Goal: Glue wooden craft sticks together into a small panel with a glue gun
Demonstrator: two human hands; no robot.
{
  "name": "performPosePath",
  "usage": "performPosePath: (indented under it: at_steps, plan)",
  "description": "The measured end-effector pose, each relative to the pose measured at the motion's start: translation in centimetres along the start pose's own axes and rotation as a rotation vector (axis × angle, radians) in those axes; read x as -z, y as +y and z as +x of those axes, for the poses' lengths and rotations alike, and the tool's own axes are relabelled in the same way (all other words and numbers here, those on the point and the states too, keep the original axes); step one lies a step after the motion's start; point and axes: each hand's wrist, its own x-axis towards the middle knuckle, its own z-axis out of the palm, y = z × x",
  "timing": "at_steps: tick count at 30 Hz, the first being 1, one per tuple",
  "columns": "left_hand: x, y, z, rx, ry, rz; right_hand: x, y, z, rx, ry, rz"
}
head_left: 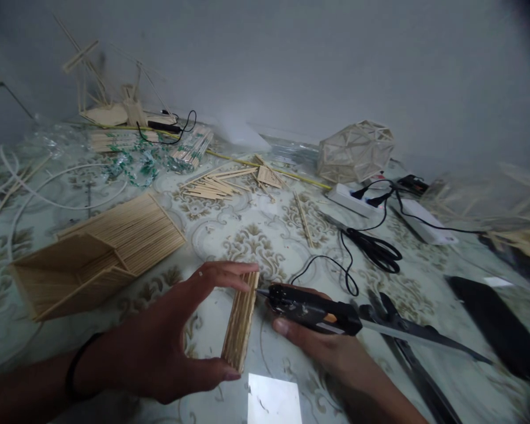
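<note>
My left hand [159,341] grips a small panel of glued wooden sticks [241,321], holding it on edge between thumb and fingers just above the patterned surface. In my right hand [318,344] is a black glue gun [311,309], lying sideways with its nozzle tip touching the upper right edge of the panel. A black cord runs from the gun toward the power strip [351,200].
A large stick-built box structure [101,253] lies at the left. Black scissors [375,247] and pliers [406,341] lie to the right. Loose stick bundles [212,185], a geodesic stick lamp [355,152] and a stick frame model [110,106] stand at the back by the wall.
</note>
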Motion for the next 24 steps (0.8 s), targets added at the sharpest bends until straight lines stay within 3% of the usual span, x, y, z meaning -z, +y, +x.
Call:
performPosePath:
  at_steps: [10,24]
  plan:
    - [0.04,-0.11,-0.01,-0.031,-0.005,-0.046,-0.12,0.66,-0.16,0.009,0.020,0.065]
    - [0.00,-0.12,0.01,-0.024,0.004,-0.036,0.04,-0.27,0.05,-0.020,0.009,0.044]
